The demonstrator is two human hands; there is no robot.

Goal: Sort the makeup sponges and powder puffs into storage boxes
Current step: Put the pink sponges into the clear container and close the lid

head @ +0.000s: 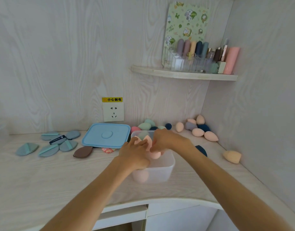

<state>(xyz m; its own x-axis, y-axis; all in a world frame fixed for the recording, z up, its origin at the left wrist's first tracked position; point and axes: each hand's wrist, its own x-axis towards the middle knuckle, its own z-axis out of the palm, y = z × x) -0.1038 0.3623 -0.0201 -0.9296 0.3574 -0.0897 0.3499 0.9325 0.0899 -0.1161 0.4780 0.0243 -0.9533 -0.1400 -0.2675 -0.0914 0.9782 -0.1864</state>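
Note:
A clear plastic storage box (166, 165) stands on the desk in front of me with pink makeup sponges (154, 155) inside. Both hands reach into it. My left hand (135, 155) rests over the box's near left side and touches the pink sponges. My right hand (166, 139) pinches a pink sponge above the box's middle. Loose egg-shaped sponges (198, 132) in peach, green, navy and lilac lie behind the box and toward the right corner. Blue-grey powder puffs (48, 150) and a brown puff (82, 152) lie on the left.
A light blue lid (106, 135) lies flat left of the box, below a wall socket (113, 112). One peach sponge (232, 156) lies alone by the right wall. A corner shelf (185, 75) above holds a clear organiser with cosmetics. The desk's front edge curves below my arms.

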